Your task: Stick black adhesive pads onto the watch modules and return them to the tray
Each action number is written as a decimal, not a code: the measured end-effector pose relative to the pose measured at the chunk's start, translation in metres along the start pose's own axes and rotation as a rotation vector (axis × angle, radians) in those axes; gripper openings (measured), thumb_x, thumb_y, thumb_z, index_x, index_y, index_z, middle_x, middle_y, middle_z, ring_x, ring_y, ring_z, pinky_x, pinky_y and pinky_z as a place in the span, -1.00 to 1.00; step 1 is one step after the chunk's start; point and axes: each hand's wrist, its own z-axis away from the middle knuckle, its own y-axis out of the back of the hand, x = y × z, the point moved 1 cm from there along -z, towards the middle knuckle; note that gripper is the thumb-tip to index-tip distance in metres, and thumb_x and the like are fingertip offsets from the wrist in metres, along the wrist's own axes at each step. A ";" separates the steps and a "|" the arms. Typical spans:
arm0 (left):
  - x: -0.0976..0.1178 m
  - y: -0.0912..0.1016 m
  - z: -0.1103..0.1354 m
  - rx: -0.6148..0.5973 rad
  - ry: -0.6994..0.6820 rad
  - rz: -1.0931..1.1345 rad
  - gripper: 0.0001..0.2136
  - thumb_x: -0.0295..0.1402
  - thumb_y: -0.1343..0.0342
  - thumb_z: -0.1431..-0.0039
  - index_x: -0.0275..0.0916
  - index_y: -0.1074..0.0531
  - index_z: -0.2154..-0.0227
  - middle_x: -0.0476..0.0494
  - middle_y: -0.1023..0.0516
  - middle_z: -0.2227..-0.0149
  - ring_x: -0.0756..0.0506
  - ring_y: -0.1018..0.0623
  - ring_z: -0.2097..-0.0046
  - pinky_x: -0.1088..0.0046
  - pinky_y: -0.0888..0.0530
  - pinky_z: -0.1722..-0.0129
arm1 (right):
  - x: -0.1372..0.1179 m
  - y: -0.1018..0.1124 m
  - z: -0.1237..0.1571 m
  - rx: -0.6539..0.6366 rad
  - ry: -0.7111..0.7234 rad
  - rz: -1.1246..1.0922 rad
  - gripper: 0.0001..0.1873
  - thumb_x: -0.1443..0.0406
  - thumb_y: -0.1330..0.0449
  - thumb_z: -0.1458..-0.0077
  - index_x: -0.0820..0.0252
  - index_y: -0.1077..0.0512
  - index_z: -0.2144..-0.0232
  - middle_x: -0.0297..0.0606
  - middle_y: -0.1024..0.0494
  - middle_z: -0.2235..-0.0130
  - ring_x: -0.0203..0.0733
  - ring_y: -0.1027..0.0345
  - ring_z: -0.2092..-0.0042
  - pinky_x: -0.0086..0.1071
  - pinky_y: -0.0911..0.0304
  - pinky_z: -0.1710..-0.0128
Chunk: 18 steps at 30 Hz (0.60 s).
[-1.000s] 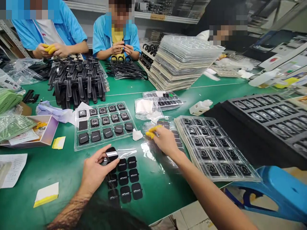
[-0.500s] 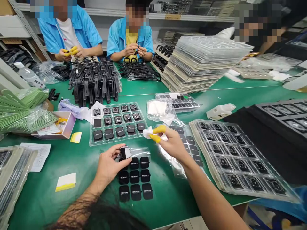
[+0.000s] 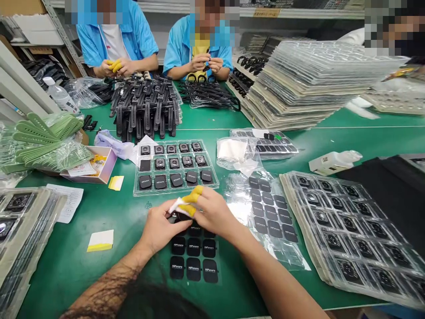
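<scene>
Head view: a stack of trays (image 3: 36, 230) fills the near left corner of the worktop (image 3: 76, 274), with green straps (image 3: 49, 137) and an open box (image 3: 108, 164) farther along the left side. A yellow-edged pad (image 3: 100, 240) lies inward from the stack. Black watch straps (image 3: 146, 106) are heaped toward the far edge; a clear tray (image 3: 210, 159) of watch units sits nearer.

By the middle of the near edge, the left hand (image 3: 161, 226) has its fingers curled round a dark, square watch unit (image 3: 181, 217). The right hand (image 3: 212, 212), fingers partly in yellow covers, pinches a white wipe (image 3: 175, 206) against it. Wipe and fingers hide most of the unit; a dark, glossy strip shows. Beneath lies a sheet of black, white-lettered squares (image 3: 194, 247), partly covered by both hands.

Right of them lie a plastic-wrapped sheet (image 3: 237, 208) and, toward the near right corner, another tray stack (image 3: 315, 239).
</scene>
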 end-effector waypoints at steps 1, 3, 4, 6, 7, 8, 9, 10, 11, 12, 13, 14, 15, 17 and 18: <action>0.001 0.000 0.000 0.008 0.006 0.034 -0.63 -0.39 -0.33 0.01 -0.29 -0.56 0.09 -0.12 -0.69 0.18 -0.13 -0.66 0.13 0.39 -0.59 0.05 | 0.000 -0.002 0.001 0.035 -0.012 0.013 -0.87 0.33 -0.15 -0.23 0.19 -0.50 0.22 -0.17 -0.50 0.32 -0.13 -0.35 0.30 -0.24 -0.31 0.33; 0.001 0.000 0.000 0.025 0.012 0.052 -0.58 -0.40 -0.34 0.02 -0.28 -0.54 0.03 -0.14 -0.69 0.12 -0.14 -0.66 0.09 0.37 -0.58 0.00 | -0.001 -0.005 0.001 0.065 -0.003 -0.017 -0.92 0.34 -0.17 -0.20 0.18 -0.47 0.29 -0.20 -0.49 0.36 -0.15 -0.33 0.33 -0.26 -0.28 0.38; 0.001 0.000 0.000 0.028 0.009 0.037 -0.57 -0.41 -0.34 0.02 -0.27 -0.54 0.03 -0.14 -0.69 0.11 -0.14 -0.66 0.09 0.36 -0.58 0.00 | 0.000 -0.007 0.000 0.064 0.002 -0.040 -0.95 0.34 -0.18 -0.19 0.16 -0.46 0.32 -0.23 -0.48 0.39 -0.16 -0.31 0.35 -0.27 -0.26 0.40; 0.001 -0.001 0.000 0.025 0.003 0.027 -0.59 -0.42 -0.34 0.03 -0.26 -0.56 0.05 -0.14 -0.69 0.12 -0.15 -0.66 0.11 0.33 -0.59 0.00 | 0.002 -0.007 -0.002 0.107 -0.021 -0.023 -0.93 0.31 -0.20 -0.17 0.14 -0.44 0.38 -0.23 -0.48 0.39 -0.14 -0.30 0.35 -0.25 -0.25 0.39; 0.001 -0.001 0.000 0.022 0.007 0.040 -0.59 -0.41 -0.35 0.04 -0.26 -0.56 0.05 -0.14 -0.70 0.14 -0.15 -0.67 0.12 0.32 -0.59 0.01 | 0.005 -0.004 -0.002 0.167 -0.063 0.014 -0.90 0.29 -0.21 -0.16 0.14 -0.42 0.41 -0.19 -0.50 0.34 -0.12 -0.32 0.31 -0.23 -0.27 0.35; 0.001 -0.001 0.000 0.021 0.017 0.057 -0.58 -0.38 -0.36 0.04 -0.27 -0.55 0.05 -0.15 -0.70 0.15 -0.15 -0.67 0.12 0.30 -0.59 0.01 | 0.009 0.000 -0.003 0.235 -0.120 0.039 -0.87 0.28 -0.21 -0.16 0.14 -0.40 0.43 -0.15 -0.52 0.27 -0.09 -0.35 0.25 -0.19 -0.29 0.29; 0.001 -0.001 0.000 0.025 0.029 0.068 -0.57 -0.36 -0.38 0.04 -0.26 -0.55 0.05 -0.15 -0.70 0.17 -0.15 -0.67 0.12 0.29 -0.60 0.00 | 0.013 0.004 -0.002 0.285 -0.179 0.026 -0.87 0.27 -0.20 -0.18 0.14 -0.39 0.43 -0.12 -0.53 0.20 -0.07 -0.37 0.20 -0.16 -0.31 0.22; 0.001 -0.002 0.000 0.029 0.040 0.066 -0.55 -0.35 -0.39 0.05 -0.25 -0.55 0.04 -0.15 -0.70 0.18 -0.16 -0.67 0.13 0.28 -0.60 0.01 | 0.016 0.008 -0.001 0.300 -0.231 -0.043 -0.87 0.27 -0.18 -0.20 0.14 -0.39 0.41 -0.12 -0.53 0.15 -0.08 -0.38 0.16 -0.15 -0.32 0.18; 0.000 -0.002 0.001 0.029 0.046 0.053 -0.55 -0.35 -0.39 0.05 -0.24 -0.55 0.03 -0.14 -0.70 0.19 -0.16 -0.67 0.13 0.28 -0.60 0.01 | 0.017 0.012 0.000 0.282 -0.268 -0.159 -0.88 0.28 -0.15 -0.23 0.13 -0.38 0.38 -0.14 -0.53 0.14 -0.11 -0.40 0.17 -0.18 -0.33 0.18; 0.000 -0.002 0.001 0.028 0.043 0.040 -0.55 -0.35 -0.38 0.05 -0.22 -0.55 0.03 -0.14 -0.70 0.18 -0.16 -0.67 0.13 0.28 -0.60 0.01 | 0.017 0.014 0.002 0.239 -0.282 -0.289 -0.89 0.29 -0.13 -0.25 0.13 -0.37 0.36 -0.19 -0.53 0.19 -0.16 -0.39 0.22 -0.22 -0.33 0.22; 0.000 -0.002 0.001 0.024 0.034 0.035 -0.56 -0.35 -0.38 0.04 -0.21 -0.55 0.03 -0.13 -0.70 0.18 -0.16 -0.67 0.12 0.28 -0.60 0.00 | 0.015 0.015 0.003 0.184 -0.268 -0.399 -0.90 0.28 -0.14 -0.26 0.12 -0.37 0.35 -0.24 -0.52 0.26 -0.20 -0.37 0.29 -0.26 -0.32 0.27; -0.001 -0.003 0.001 0.017 0.020 0.039 -0.56 -0.36 -0.38 0.04 -0.19 -0.55 0.03 -0.12 -0.70 0.17 -0.16 -0.67 0.12 0.29 -0.60 0.00 | 0.012 0.014 0.004 0.132 -0.224 -0.463 -0.89 0.27 -0.17 -0.25 0.12 -0.37 0.35 -0.29 -0.49 0.33 -0.23 -0.34 0.34 -0.28 -0.30 0.31; -0.002 -0.003 0.001 0.013 0.000 0.044 -0.56 -0.39 -0.37 0.04 -0.19 -0.55 0.03 -0.11 -0.70 0.17 -0.15 -0.67 0.12 0.29 -0.60 0.00 | 0.008 0.011 0.004 0.094 -0.163 -0.472 -0.88 0.27 -0.20 -0.23 0.12 -0.37 0.37 -0.31 -0.46 0.37 -0.23 -0.30 0.36 -0.28 -0.28 0.33; -0.003 -0.003 0.001 0.018 -0.039 0.036 -0.58 -0.43 -0.35 0.05 -0.18 -0.56 0.05 -0.10 -0.69 0.16 -0.15 -0.67 0.14 0.29 -0.60 0.01 | 0.001 0.005 0.002 0.043 -0.033 -0.359 -0.91 0.29 -0.23 -0.20 0.11 -0.42 0.37 -0.29 -0.46 0.38 -0.18 -0.28 0.33 -0.24 -0.27 0.29; -0.003 -0.003 0.000 0.021 -0.049 0.026 -0.58 -0.43 -0.34 0.06 -0.19 -0.56 0.05 -0.10 -0.69 0.16 -0.15 -0.67 0.14 0.28 -0.61 0.02 | -0.001 0.002 0.002 0.045 0.004 -0.269 -0.93 0.31 -0.21 -0.20 0.10 -0.45 0.36 -0.26 -0.47 0.36 -0.15 -0.28 0.30 -0.21 -0.26 0.28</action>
